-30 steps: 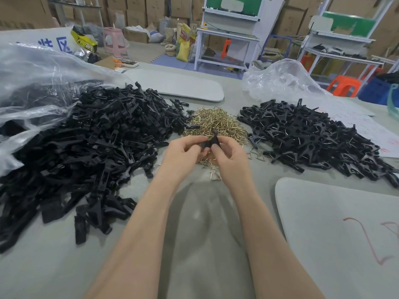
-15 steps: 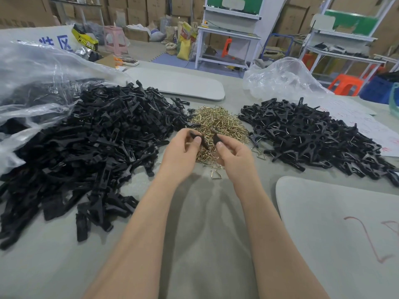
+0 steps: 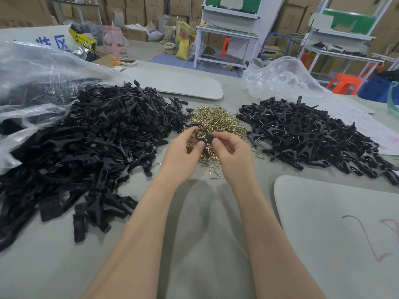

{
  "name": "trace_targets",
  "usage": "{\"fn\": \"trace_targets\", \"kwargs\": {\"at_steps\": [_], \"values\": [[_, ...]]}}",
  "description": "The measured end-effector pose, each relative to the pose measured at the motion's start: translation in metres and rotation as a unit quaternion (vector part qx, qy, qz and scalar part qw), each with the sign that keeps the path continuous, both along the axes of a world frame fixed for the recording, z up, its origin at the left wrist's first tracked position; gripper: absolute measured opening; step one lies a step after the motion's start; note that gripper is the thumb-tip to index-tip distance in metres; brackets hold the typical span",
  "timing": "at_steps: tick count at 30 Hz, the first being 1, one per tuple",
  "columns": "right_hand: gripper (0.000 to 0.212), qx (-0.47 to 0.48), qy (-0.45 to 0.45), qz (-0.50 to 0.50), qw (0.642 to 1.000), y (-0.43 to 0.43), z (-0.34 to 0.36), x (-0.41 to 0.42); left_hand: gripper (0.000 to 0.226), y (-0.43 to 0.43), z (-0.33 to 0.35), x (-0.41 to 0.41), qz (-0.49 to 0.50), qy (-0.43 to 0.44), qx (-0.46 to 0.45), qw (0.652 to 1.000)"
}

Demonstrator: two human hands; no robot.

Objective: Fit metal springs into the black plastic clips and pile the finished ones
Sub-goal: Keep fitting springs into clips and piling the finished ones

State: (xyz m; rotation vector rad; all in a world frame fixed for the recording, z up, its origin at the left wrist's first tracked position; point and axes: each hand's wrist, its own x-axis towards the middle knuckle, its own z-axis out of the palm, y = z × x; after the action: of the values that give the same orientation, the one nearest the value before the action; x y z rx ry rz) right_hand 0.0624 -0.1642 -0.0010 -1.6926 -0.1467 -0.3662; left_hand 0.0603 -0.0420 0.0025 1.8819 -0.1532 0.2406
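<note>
Both hands pinch one black clip (image 3: 202,136) between them, left hand (image 3: 183,155) and right hand (image 3: 232,154) closed on its ends, just above the near edge of the brass spring heap (image 3: 216,121). Unfitted clips (image 3: 90,143) sprawl left; finished clips (image 3: 313,134) lie right on the desk (image 3: 194,244).

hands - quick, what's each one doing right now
Left hand: closed on the black clip, pinching its left end.
Right hand: closed on the same clip, pinching its right end.
</note>
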Motion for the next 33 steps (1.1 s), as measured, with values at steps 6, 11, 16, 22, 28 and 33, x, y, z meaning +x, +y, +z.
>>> {"fn": "trace_targets", "kwargs": {"at_steps": [6,11,16,22,28,33], "values": [[0.029,0.0,0.005,0.006,1.0,0.001,-0.001,0.0,0.043,0.001,0.002,-0.002,-0.006,-0.003,-0.004,1.0],[0.023,0.052,0.051,0.021,0.997,-0.002,0.003,-0.001,0.037,0.002,0.005,-0.005,-0.038,0.001,-0.101,0.994],[0.021,0.186,0.137,0.154,0.961,-0.009,0.008,-0.003,0.021,0.006,0.006,-0.007,-0.11,0.078,-0.274,0.952],[0.017,0.123,0.173,0.037,0.976,-0.017,0.009,-0.002,0.003,0.011,0.004,0.001,-0.035,0.13,-0.39,0.911],[0.031,-0.41,0.228,-0.022,0.883,-0.015,0.005,-0.009,0.022,0.026,0.006,0.004,0.029,0.205,-0.688,0.695],[0.021,-0.494,0.212,-0.022,0.843,0.003,0.001,-0.009,0.027,0.023,0.003,0.002,0.039,0.229,-0.711,0.664]]}}
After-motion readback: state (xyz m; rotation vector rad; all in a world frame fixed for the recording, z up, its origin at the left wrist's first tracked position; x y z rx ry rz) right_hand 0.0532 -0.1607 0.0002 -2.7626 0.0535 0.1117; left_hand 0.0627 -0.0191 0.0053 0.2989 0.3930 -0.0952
